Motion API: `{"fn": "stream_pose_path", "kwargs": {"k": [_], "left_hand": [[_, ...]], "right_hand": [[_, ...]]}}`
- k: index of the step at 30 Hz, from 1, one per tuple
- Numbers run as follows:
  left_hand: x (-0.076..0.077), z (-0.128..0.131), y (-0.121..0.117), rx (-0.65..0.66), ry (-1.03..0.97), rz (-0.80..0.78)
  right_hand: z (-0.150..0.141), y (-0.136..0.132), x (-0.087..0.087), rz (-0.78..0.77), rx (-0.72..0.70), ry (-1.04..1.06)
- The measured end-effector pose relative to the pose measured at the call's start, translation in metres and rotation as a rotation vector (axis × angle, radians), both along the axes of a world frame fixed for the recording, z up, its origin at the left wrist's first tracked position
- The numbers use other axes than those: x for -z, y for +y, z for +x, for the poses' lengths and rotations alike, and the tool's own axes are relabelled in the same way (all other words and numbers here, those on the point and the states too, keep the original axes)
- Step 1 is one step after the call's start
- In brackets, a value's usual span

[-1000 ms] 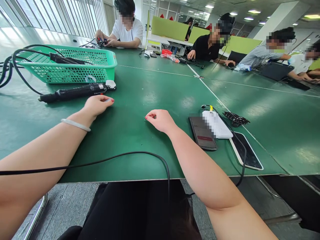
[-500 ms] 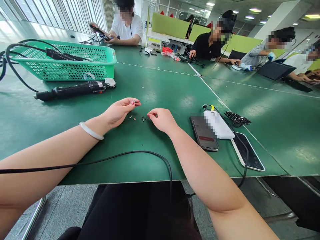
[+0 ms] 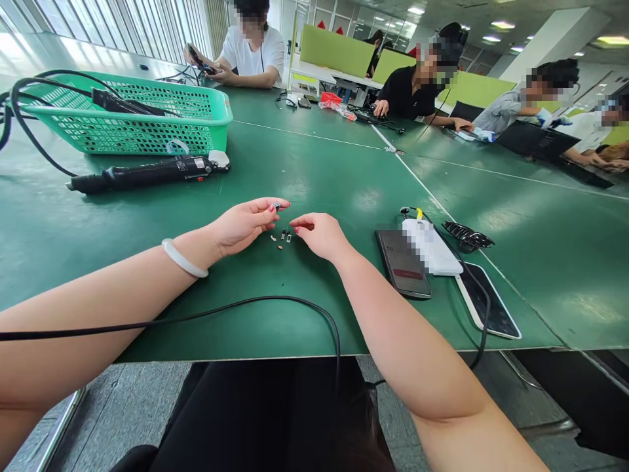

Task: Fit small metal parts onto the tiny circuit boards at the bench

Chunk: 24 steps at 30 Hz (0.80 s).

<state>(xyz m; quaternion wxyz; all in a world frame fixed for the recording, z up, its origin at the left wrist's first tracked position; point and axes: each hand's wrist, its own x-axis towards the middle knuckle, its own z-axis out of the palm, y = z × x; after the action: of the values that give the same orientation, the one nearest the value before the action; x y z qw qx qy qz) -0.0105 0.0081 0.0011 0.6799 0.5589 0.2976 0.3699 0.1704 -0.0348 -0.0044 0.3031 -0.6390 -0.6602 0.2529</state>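
My left hand (image 3: 246,226), with a white bangle on its wrist, pinches a small dark part (image 3: 278,206) between thumb and fingertips just above the table. Its exact kind is too small to make out. Several tiny loose parts lie on the green tabletop between the hands: a light piece (image 3: 273,238), an orange-pink piece (image 3: 280,247), a dark piece (image 3: 284,233) and a pale rectangular piece (image 3: 289,238). Close beside them on the right is my right hand (image 3: 322,237), its thumb and forefinger slightly apart with nothing visible between them.
A green plastic basket (image 3: 162,134) holds black cabled tools, and a black electric screwdriver (image 3: 152,174) lies before it. On the right are a dark phone (image 3: 400,262), a white device (image 3: 427,246), a white-edged phone (image 3: 491,301) and a black clip (image 3: 466,235). A cable (image 3: 221,306) crosses the front.
My left hand has shifted right, closer to my right hand, and the dark part in its fingertips shows more clearly. The tiny parts sit farther right and closer together. My right hand's fingers have parted slightly.
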Motion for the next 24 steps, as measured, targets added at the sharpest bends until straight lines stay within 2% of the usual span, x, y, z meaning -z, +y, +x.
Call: {"fn": "stream_pose_path", "kwargs": {"k": [3,7,11,14,20,24], "left_hand": [[-0.001,0.001,0.000,-0.031,0.117,0.003],[-0.001,0.001,0.000,-0.045,0.144,-0.045],[-0.001,0.003,0.001,-0.084,0.127,-0.108],[-0.003,0.003,0.000,-0.090,0.122,-0.140],[-0.007,0.004,-0.004,-0.100,0.174,-0.147],[-0.009,0.005,-0.007,-0.069,0.157,-0.156]], "right_hand": [[-0.006,-0.002,0.002,0.112,-0.048,-0.131],[-0.015,-0.001,0.007,0.214,-0.137,-0.308],[-0.018,0.002,0.008,0.229,-0.114,-0.311],[-0.015,0.002,0.006,0.228,-0.078,-0.217],[-0.010,-0.002,-0.001,0.237,0.043,0.205],[-0.011,-0.002,-0.001,0.244,0.049,0.323]]}}
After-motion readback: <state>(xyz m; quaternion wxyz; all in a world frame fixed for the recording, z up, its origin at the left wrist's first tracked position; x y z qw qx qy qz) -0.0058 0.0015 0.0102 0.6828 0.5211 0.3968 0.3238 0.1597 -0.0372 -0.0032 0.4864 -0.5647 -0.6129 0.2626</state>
